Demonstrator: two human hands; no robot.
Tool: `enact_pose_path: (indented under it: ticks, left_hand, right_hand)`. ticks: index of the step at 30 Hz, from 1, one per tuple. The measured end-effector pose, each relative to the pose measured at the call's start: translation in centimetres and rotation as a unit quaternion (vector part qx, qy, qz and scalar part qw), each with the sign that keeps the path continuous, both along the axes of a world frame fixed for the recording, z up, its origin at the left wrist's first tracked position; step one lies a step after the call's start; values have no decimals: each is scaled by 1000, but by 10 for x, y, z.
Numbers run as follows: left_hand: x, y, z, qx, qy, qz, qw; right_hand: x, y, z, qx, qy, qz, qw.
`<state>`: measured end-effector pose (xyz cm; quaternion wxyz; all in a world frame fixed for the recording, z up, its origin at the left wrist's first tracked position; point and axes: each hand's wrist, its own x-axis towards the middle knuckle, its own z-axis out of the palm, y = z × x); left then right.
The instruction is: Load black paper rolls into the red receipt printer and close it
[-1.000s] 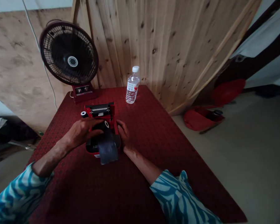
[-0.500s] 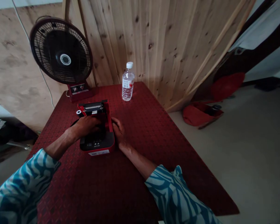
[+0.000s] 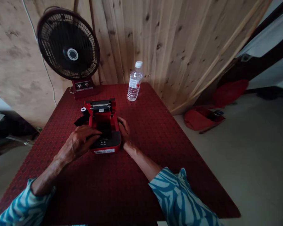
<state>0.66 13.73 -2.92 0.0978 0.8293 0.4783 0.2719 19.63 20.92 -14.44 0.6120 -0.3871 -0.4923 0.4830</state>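
Note:
A small red and black printer (image 3: 107, 143) stands on the table with its lid raised, showing a roller in the lid and a dark strip (image 3: 104, 128) inside the red bay. My left hand (image 3: 81, 139) is over its front left corner, thumb and forefinger drawn together in a pinch by the strip's lower left edge. Whatever is between those fingertips is too dark to make out. Against the printer's right side, my right hand (image 3: 124, 130) is curled, gripping it. Beside it on the left stands a black roll with a white end (image 3: 83, 110), with loose black material around it.
A dark fan (image 3: 72, 54) stands at the table's back left. Near the back edge is a clear plastic bottle (image 3: 135, 82) with a white cap. Wooden boards (image 3: 165, 34) rise behind the red-covered table (image 3: 160, 138). A red container (image 3: 196, 121) sits on the floor to the right.
My left hand has drawn back out of the printer's bay toward its front left, uncovering the dark strip. My right hand stays at the printer's side. The whole view has shifted slightly.

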Motion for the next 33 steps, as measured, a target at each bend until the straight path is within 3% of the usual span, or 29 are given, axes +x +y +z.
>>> enact_pose_path:
  ticks: [6,9,13,17,20,23,28,33]
  left_hand:
    - [0,-10,-10,107,8,-45,993]
    - [0,-15,-9,115,7,-47,992]
    - [0,-19,-8,116,12,-36,993]
    - [-1,-20,-12,127,22,-35,991]
    - [-1,-19,-14,148,18,-52,987]
    - [-1,-22,-14,189,12,-54,980]
    - [-9,-32,-8,278,-7,38,960]
    - [-15,-25,-10,210,-58,97,971]
  right_hand:
    - [-2,0,7,-30,12,-13,999]
    - [-2,13,21,-35,-6,-26,999]
    - [0,41,44,33,-51,42,997]
    - [8,47,54,38,-60,6,997]
    - [15,31,55,88,-93,-13,992]
    - [18,15,51,89,-86,-9,992]
    - [14,8,42,66,-63,-11,996]
    - [13,5,38,67,-57,-7,996]
